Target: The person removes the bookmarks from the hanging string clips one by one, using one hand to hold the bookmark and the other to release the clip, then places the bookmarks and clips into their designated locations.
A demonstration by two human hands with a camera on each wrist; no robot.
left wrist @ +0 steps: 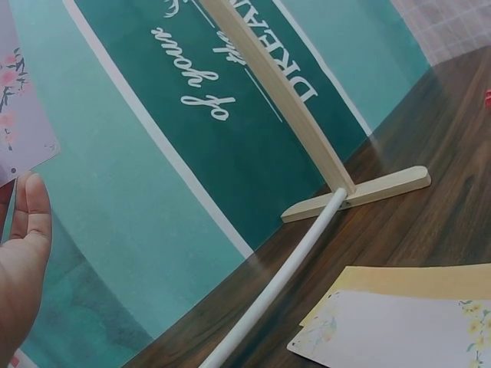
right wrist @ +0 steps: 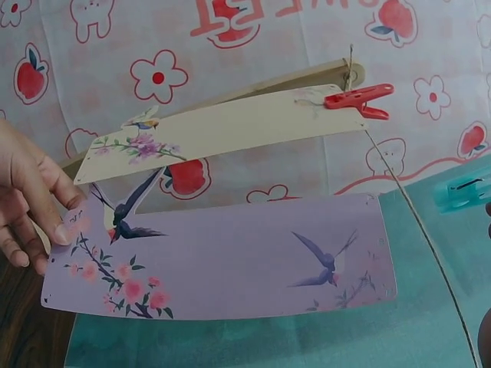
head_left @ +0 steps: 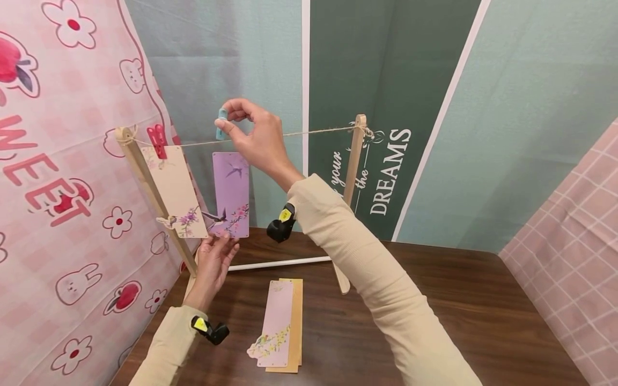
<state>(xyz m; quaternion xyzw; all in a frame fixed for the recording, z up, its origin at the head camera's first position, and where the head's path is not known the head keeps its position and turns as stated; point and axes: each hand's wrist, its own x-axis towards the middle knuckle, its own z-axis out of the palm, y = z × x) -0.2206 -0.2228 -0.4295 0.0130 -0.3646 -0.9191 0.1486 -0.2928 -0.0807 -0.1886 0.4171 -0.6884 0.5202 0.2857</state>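
My left hand point(head_left: 215, 265) pinches the bottom edge of a purple bookmark card point(head_left: 230, 187) printed with swallows and pink blossoms. The card stands upright, its top edge close to a thin string point(head_left: 318, 130). Between thumb and fingers, my right hand point(head_left: 260, 134) holds a light blue clothespin point(head_left: 221, 126) at the string, above the purple card; in the right wrist view the clothespin point(right wrist: 466, 192) is at the right edge. Left of it, a cream bookmark card point(head_left: 171, 187) hangs from the string by a red clothespin point(head_left: 157, 142).
The string runs between two wooden posts point(head_left: 354, 161) joined low down by a white rod point(head_left: 280, 264). On the dark wooden table point(head_left: 434, 300) lie a pale pink card point(head_left: 277, 321) and a yellow one point(head_left: 297, 327) beneath it. A pink printed curtain point(head_left: 96, 161) stands close on the left.
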